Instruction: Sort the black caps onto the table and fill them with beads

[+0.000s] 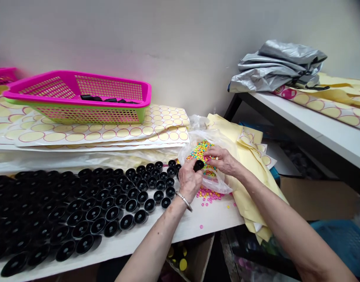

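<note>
My left hand (189, 178), with a metal bangle at the wrist, is closed around a small black cup (199, 165), its round end facing up. Just to its right, my right hand (222, 159) reaches over a clear plastic bag (227, 137) with its fingers curled; what they pinch, if anything, is hidden. Small yellow, pink, orange and blue beads (202, 148) fill the bag under both hands. Many black cups (132, 205) stand in close rows on the table to the left of my left hand.
Loose pink beads (208, 193) lie beside the bag. A pink-and-green basket (109, 111) with black pieces rests on sticker sheets (165, 125) behind the cups. Yellow paper (250, 176) hangs at the right edge. A white shelf (315, 121) holds a silver bag (274, 64).
</note>
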The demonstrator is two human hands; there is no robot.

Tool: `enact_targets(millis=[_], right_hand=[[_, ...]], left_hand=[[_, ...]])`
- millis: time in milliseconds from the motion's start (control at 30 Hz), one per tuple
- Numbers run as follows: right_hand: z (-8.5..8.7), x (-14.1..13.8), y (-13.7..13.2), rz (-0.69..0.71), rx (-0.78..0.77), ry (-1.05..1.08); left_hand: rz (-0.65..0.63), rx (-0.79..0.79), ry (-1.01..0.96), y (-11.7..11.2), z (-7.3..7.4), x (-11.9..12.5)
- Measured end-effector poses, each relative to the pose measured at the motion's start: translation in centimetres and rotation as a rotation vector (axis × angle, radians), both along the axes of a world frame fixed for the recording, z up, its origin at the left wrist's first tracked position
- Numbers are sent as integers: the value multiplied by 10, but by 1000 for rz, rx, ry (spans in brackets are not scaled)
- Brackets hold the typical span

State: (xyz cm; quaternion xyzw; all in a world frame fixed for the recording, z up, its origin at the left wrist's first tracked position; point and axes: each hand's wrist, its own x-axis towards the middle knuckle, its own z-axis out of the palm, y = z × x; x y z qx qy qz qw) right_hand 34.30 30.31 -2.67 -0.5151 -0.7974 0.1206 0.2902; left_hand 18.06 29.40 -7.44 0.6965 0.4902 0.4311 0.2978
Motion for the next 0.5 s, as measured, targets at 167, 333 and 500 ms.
enact_targets(millis=[167, 333, 500], right_hand=[[20, -19, -13, 68, 3, -298], [29, -41, -24, 112, 92, -678], [28, -35, -26, -9, 84, -707]], left_hand=[[-30, 8, 22, 0, -4, -1], [-34, -9, 16, -1, -7, 0], [-30, -30, -23, -2, -7, -1]])
